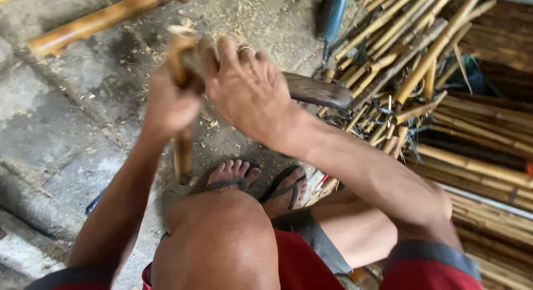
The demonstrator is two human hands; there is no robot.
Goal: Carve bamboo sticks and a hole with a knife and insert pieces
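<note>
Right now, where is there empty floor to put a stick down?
Bare concrete floor lies open at left, between the thick bamboo pole above and the left hand holding an upright bamboo piece. The right side is crowded with the bamboo stick pile.

I see grey concrete floor, shavings scattered. Bamboo pole lies top left. Bamboo pile at right. My sandalled feet planted on it.
</note>
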